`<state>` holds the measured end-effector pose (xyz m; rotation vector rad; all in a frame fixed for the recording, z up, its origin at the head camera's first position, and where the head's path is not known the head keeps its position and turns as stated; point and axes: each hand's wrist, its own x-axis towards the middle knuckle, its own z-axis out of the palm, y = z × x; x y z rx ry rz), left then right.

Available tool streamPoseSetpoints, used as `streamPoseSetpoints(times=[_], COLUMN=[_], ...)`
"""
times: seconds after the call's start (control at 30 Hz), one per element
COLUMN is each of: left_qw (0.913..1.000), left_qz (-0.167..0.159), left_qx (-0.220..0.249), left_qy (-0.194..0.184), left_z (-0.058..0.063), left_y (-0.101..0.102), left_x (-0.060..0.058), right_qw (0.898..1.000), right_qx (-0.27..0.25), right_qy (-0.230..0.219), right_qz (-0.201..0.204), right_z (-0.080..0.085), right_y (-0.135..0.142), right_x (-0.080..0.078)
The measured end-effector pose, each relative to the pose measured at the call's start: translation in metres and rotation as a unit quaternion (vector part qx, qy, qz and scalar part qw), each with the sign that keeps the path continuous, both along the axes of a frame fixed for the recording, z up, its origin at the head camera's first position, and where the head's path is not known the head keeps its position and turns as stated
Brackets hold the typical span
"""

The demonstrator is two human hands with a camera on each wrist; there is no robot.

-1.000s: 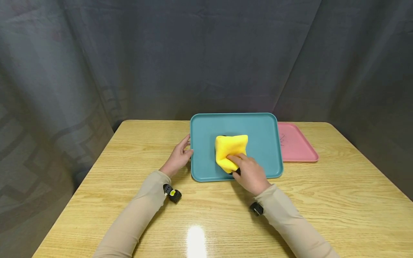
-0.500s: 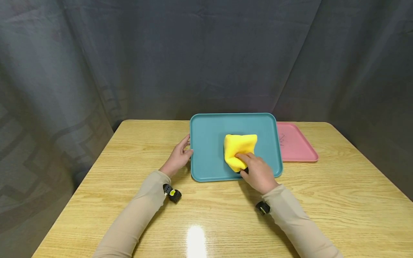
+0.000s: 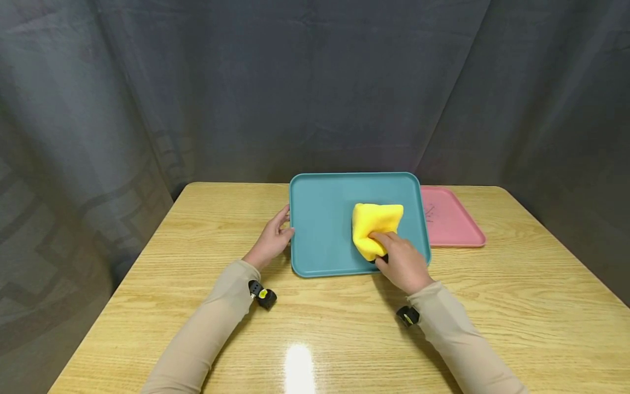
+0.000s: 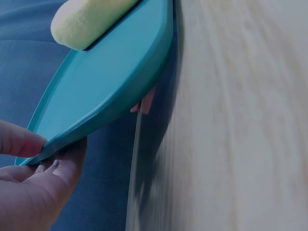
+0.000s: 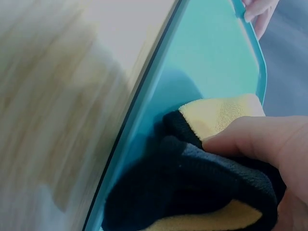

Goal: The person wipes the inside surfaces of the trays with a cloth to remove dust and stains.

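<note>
Right wrist view: yellow cloth (image 5: 222, 114) shows a black underside.

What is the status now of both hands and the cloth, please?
Left hand grips teal plastic tray by its left rim. Right hand holds folded yellow-and-black microfibre cloth on the tray. Pink tray lies beside, untouched.

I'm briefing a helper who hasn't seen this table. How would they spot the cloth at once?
On the wooden table lies a teal tray beside a pink tray. The cloth sits bunched on the teal one under the right hand. It is the only soft thing: bright yellow, with a black underside.
</note>
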<state>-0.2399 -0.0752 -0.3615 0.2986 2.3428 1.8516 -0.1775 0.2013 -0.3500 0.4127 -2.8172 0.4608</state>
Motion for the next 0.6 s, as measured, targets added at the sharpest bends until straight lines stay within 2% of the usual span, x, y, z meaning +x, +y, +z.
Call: streamPoseSetpoints(times=[0.6], left_qw=[0.9999], left_qz=[-0.003], left_qx=[-0.012], left_qy=[-0.005], left_z=[-0.001], left_y=[-0.001], left_x=[-0.001], right_qw=[0.999], right_qx=[0.006], right_qy=[-0.016], right_qz=[-0.027], right_z=[0.005], right_y=[0.017], right_x=[-0.002])
